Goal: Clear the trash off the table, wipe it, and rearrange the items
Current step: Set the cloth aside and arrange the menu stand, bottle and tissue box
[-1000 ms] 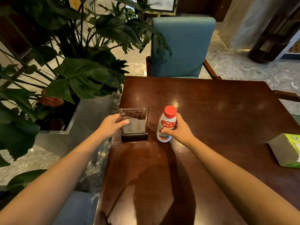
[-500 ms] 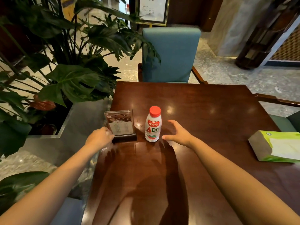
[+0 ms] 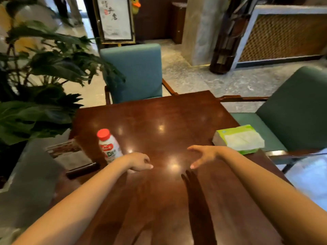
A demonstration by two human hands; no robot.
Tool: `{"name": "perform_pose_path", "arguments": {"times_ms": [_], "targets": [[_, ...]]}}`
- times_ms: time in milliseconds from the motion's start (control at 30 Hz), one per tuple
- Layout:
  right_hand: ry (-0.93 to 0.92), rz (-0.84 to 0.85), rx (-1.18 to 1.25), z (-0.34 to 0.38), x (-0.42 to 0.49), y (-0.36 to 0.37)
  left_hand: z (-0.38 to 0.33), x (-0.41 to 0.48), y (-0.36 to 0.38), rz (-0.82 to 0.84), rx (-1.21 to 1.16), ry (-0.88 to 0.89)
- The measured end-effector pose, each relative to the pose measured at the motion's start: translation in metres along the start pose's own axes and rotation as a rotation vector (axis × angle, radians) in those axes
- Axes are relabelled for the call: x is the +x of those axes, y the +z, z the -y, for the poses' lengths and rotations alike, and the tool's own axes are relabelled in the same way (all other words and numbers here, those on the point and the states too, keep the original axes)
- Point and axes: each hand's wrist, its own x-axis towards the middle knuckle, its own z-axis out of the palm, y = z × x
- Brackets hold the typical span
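A white drink bottle (image 3: 109,146) with a red cap stands upright near the left edge of the dark wooden table (image 3: 169,121). Left of it sits a clear acrylic sign holder (image 3: 70,156) on a dark base. A green and white tissue pack (image 3: 238,139) lies at the table's right edge. My left hand (image 3: 138,161) hovers over the table just right of the bottle, fingers loosely curled, holding nothing. My right hand (image 3: 205,154) is open with fingers spread, left of the tissue pack and apart from it.
A blue upholstered chair (image 3: 134,71) stands at the far side of the table, a green chair (image 3: 297,110) at the right. A large leafy plant (image 3: 35,82) in a grey planter (image 3: 30,174) crowds the left edge. Stone floor lies beyond.
Both hands have let go of the sign holder and bottle and moved right over the middle of the table. The view has swung right, bringing the tissue pack and green chair further in.
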Motion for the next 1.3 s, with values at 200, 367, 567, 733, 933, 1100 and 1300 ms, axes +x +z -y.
{"name": "perform_pose_path", "arguments": {"times_ms": [200,367,567,733,933,1100,1300], "targets": [[0.042,-0.258,-0.294,-0.097,-0.037,-0.041,-0.108,0.073,-0.002,-0.047,0.022,0.08],[0.115,-0.398,-0.407,-0.169,-0.05,-0.066,-0.183,0.119,0.023,-0.164,-0.076,0.138],[0.165,-0.427,-0.491,-0.211,-0.027,-0.08,-0.21,0.163,0.079,-0.262,0.019,0.124],[0.121,-0.393,-0.588,-0.221,0.005,-0.09,-0.204,0.179,0.106,-0.31,0.07,0.109],[0.082,-0.419,-0.587,-0.224,0.022,-0.097,-0.205,0.18,0.107,-0.31,0.042,0.106],[0.084,-0.444,-0.691,-0.22,0.025,-0.098,-0.205,0.18,0.104,-0.319,0.001,0.107],[0.008,-0.535,-0.672,-0.218,0.014,-0.085,-0.206,0.176,0.085,-0.278,-0.237,0.128]]}}
